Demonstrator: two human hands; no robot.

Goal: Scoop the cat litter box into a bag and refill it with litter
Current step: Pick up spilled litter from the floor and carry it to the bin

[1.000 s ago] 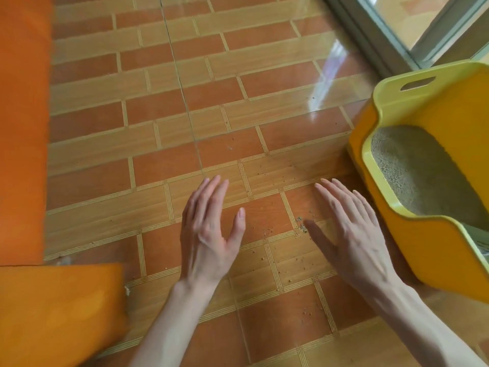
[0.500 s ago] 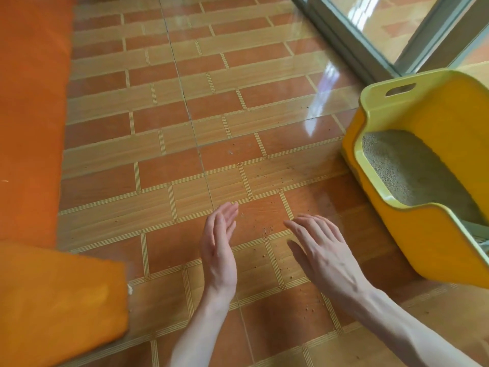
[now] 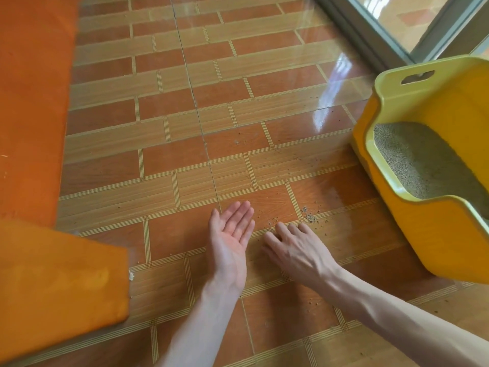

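A yellow litter box (image 3: 423,107) stands at the right, with grey litter (image 3: 420,160) inside. Spilled litter grains (image 3: 308,215) lie scattered on the tiled floor in front of it. My left hand (image 3: 231,234) rests on the floor palm up, fingers together and empty. My right hand (image 3: 293,247) lies palm down beside it, fingertips curled on the floor just short of the small heap of grains. Neither hand holds anything that I can see. No bag or scoop is in view.
An orange mat (image 3: 31,102) runs along the left side, and an orange cushion-like corner (image 3: 58,284) sits at the lower left. A sliding glass door frame (image 3: 375,41) is at the top right. The floor (image 3: 158,154) is glossy brick-pattern tile.
My left hand has turned from palm down to palm up. My right hand has drawn closer to it, fingers curling on the floor near the grains. The view has shifted slightly.
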